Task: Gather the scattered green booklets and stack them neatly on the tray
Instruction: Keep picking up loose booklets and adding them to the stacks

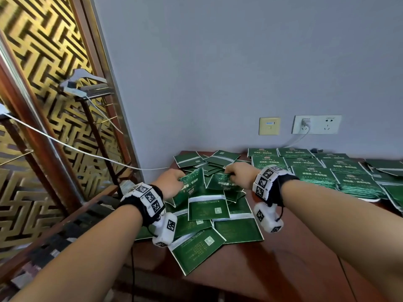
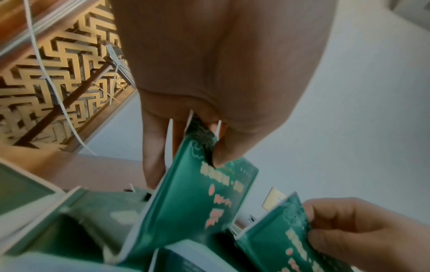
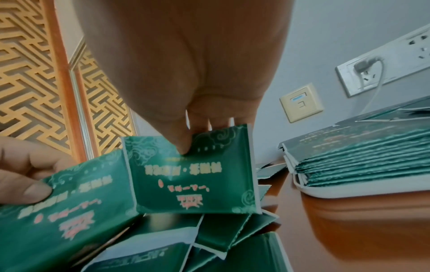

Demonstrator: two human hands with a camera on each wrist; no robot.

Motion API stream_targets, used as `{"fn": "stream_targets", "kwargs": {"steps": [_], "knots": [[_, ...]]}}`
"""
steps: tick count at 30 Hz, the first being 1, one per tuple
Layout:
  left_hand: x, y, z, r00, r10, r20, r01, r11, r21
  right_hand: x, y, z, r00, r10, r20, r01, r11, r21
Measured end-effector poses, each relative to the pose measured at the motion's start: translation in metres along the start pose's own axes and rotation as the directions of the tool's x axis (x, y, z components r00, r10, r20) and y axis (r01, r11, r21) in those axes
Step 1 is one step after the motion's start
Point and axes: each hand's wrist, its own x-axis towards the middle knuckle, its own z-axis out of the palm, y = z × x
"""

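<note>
Booklets fill my view: a loose green heap lies scattered on a dark wooden table, while tidy stacks stand to the right on a white tray against the wall. My left hand pinches the top edge of one booklet, thumb on the printed cover and fingers behind it, and lifts it clear of the heap. My right hand pinches a second booklet the same way, thumb on the front near the top edge. Both covers face me and hang side by side, their near edges just beside each other. To do this step well, I would bring the two together so their white borders line up, covers facing the same way, then pass them into one hand before carrying them right. The covers look glossy, so I judge they could slide apart under a light pinch; a firmer hold across the spine side should help. I would square them against the nearest stack and set them flat, not drop them, since the tall stacks look likely to shift if knocked.
</note>
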Motion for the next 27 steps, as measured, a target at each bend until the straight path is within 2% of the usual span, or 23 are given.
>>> {"fn": "stream_targets", "kwargs": {"steps": [5, 7, 15, 22, 27], "knots": [[-0.015, 0.008, 0.0, 0.996, 0.024, 0.092, -0.017, 0.997, -0.08, -0.023, -0.001, -0.004, 0.998, 0.048, 0.03, -0.049, 0.997, 0.06], [-0.021, 0.008, 0.003, 0.993, 0.008, 0.121, -0.003, 0.999, -0.04, -0.03, -0.003, -0.003, 0.995, 0.069, 0.071, -0.074, 0.995, 0.069], [-0.025, -0.007, 0.02, 0.993, -0.107, 0.046, 0.102, 0.99, 0.098, -0.031, 0.003, 0.011, 0.986, 0.147, 0.074, -0.144, 0.988, -0.052], [-0.021, -0.007, 0.044, 0.986, -0.118, 0.115, 0.098, 0.982, 0.162, -0.029, 0.0, 0.029, 0.964, 0.147, 0.223, -0.126, 0.987, -0.104], [-0.022, -0.004, 0.047, 0.984, -0.149, 0.097, 0.137, 0.983, 0.12, -0.027, 0.002, 0.034, 0.954, 0.181, 0.237, -0.154, 0.98, -0.13]]}}
